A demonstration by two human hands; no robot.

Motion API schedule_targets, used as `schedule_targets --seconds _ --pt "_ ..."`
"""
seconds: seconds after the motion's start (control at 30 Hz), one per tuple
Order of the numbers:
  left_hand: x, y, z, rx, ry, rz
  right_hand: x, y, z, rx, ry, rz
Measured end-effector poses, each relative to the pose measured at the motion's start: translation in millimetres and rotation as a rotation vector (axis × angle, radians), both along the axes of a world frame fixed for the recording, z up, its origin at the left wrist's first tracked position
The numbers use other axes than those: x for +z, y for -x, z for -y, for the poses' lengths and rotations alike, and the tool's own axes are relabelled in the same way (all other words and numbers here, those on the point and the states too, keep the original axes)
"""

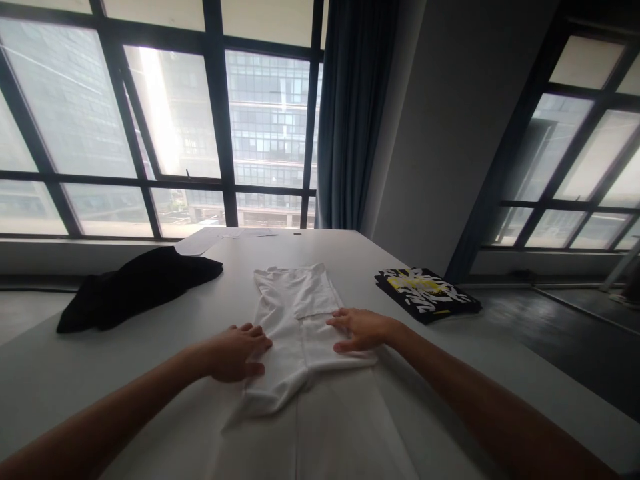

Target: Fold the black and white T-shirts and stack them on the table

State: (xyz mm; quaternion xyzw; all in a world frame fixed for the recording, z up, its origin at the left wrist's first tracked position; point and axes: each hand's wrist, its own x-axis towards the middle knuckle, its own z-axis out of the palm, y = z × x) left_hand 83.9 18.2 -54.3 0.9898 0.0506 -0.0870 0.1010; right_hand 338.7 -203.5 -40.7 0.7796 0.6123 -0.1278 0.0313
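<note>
A white garment (285, 313) lies partly folded and wrinkled on the white table (240, 253), with a squarish folded-over section at its far end. My left hand (239, 352) rests on its left edge, fingers spread. On the right side, my right hand (363, 329) lies on the cloth with its thumb and fingers apart, close to the edge of the folded-over section. Neither hand grips the fabric. The kind of garment cannot be made out for certain.
A heap of black cloth (137, 287) lies at the table's left edge. Paper sheets (200, 240) sit behind it. On the right is a folded black garment (425, 293) with a white and yellow print. Windows and a blue curtain (345, 120) stand beyond the table.
</note>
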Motion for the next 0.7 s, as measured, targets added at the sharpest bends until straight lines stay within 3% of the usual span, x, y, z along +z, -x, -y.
schedule_targets --seconds 0.07,0.13,0.23,0.33,0.57,0.7 --pt "9.9 -18.3 -15.0 0.062 0.122 -0.035 11.1 -8.8 -10.9 -0.02 0.013 -0.057" --pt "14.4 -44.9 -34.4 0.263 0.24 -0.028 15.7 -23.5 -29.9 -0.104 -0.038 -0.088" --pt "11.1 -84.4 -65.4 0.549 0.197 0.168 10.0 -50.2 -61.9 -0.305 -0.154 -0.109" --pt "2.5 -111.9 -92.9 0.711 0.153 0.283 -3.7 -74.3 -87.4 -0.5 -0.269 -0.171" --pt "-18.3 -154.2 -129.2 0.913 0.282 0.393 -29.6 -108.0 -128.5 -0.622 -0.531 -0.283" --pt "-18.0 -166.3 -141.7 0.936 0.297 0.515 -33.8 -119.2 -142.9 -0.589 -0.599 -0.327"
